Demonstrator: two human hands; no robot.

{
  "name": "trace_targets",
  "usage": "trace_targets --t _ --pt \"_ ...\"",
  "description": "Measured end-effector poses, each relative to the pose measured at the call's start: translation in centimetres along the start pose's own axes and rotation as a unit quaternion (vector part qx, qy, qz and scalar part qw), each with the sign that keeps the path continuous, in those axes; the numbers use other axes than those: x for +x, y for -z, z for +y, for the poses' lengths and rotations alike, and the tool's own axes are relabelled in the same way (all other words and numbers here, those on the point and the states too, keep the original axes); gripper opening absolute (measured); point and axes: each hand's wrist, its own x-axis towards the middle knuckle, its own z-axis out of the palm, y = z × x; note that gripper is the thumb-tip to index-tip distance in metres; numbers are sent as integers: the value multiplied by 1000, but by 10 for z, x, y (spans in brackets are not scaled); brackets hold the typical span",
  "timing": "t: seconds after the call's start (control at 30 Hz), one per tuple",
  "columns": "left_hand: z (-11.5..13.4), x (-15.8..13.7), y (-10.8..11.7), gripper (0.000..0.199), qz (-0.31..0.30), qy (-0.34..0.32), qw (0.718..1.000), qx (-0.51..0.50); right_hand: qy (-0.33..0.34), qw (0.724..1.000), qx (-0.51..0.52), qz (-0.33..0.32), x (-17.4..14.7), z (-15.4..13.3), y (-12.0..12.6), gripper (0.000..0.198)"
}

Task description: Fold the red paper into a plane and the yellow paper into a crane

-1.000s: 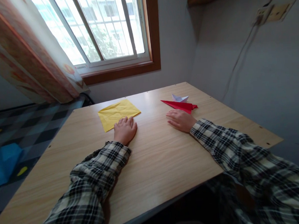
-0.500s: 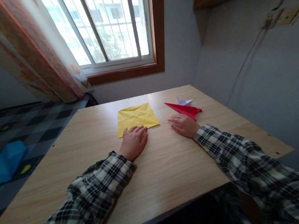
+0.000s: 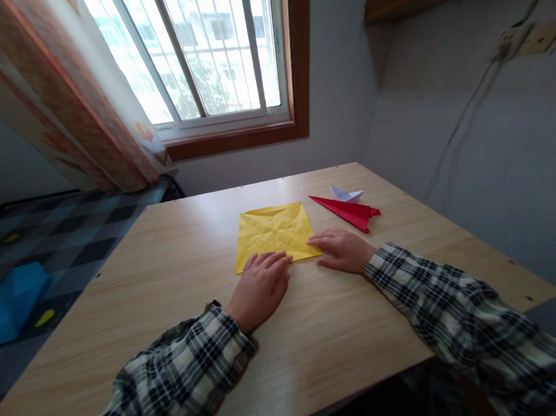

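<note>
A creased yellow sheet of paper (image 3: 274, 230) lies flat on the wooden table. My left hand (image 3: 261, 287) rests palm down at its near edge, fingers stretched out over the paper's border. At the sheet's right near corner is my right hand (image 3: 341, 249), with its fingertips touching the paper and the fingers extended. Neither hand is closed around anything. Just beyond my right hand sit a folded red paper plane (image 3: 347, 213) and, behind it, a small white paper boat (image 3: 347, 195).
The table (image 3: 191, 251) reaches toward the wall below a barred window (image 3: 216, 55). To the left, a blue folded paper (image 3: 15, 299) lies on a checked cloth surface (image 3: 81, 229). A curtain (image 3: 78, 101) hangs there. A socket with a cord (image 3: 508, 43) is on the right wall.
The yellow paper has shifted right and nearer to me, with my left hand moving along with it. My right hand has come from beside the red plane onto the sheet's corner.
</note>
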Motion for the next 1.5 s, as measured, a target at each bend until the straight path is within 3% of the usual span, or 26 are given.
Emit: trace_targets --t 0.27,0.47,0.6,0.9,1.23,1.5 --pt "-2 0 -3 32 12 -35 999 -40 10 999 -45 22 0 -3 4 22" --pt "-5 1 1 31 19 -38 999 -27 53 993 -95 49 0 -8 7 18" --pt "-16 1 4 37 32 -30 999 0 42 990 -125 58 -1 -8 9 19" --pt "-43 3 12 27 17 7 1000 9 39 996 -65 56 0 -8 9 19" --pt "-46 4 16 34 22 -6 999 49 -18 995 -63 69 -2 -5 6 43" --pt "-38 6 20 35 52 -10 998 16 -125 981 62 138 3 2 -2 46"
